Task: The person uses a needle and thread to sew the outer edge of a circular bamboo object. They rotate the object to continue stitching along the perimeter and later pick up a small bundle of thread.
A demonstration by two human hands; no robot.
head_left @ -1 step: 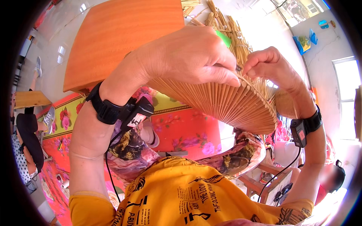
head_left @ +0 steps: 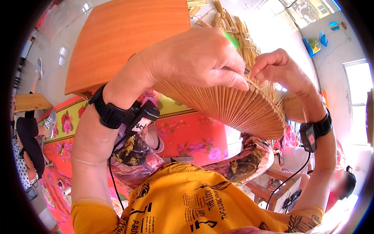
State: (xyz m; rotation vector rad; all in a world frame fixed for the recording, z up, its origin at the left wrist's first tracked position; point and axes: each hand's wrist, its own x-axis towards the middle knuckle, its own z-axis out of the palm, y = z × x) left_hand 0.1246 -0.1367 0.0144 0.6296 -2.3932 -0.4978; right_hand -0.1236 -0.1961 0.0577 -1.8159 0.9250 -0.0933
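Note:
A round, pleated straw piece [head_left: 241,111], brown with ribs fanning out to a braided rim, is tilted above my knees. My left hand [head_left: 200,58] is closed at its upper edge, thumb lying along the rim and the other fingers curled. Right beside it, my right hand [head_left: 278,70] is also closed, thumb and forefinger pinched together at the rim. Whatever sits between those fingertips is too small to make out. Loose pale straw ends [head_left: 276,93] stick out beyond the braid below my right hand. The left hand hides part of the straw piece's top edge.
An orange wooden table [head_left: 128,35] stands ahead on the left. Straw bundles [head_left: 243,39] lie beyond my hands, with a green scrap [head_left: 231,40] by them. A red floral cloth [head_left: 194,136] spreads below. Another person [head_left: 344,183] is at right; a seated person's leg [head_left: 29,136] shows at left.

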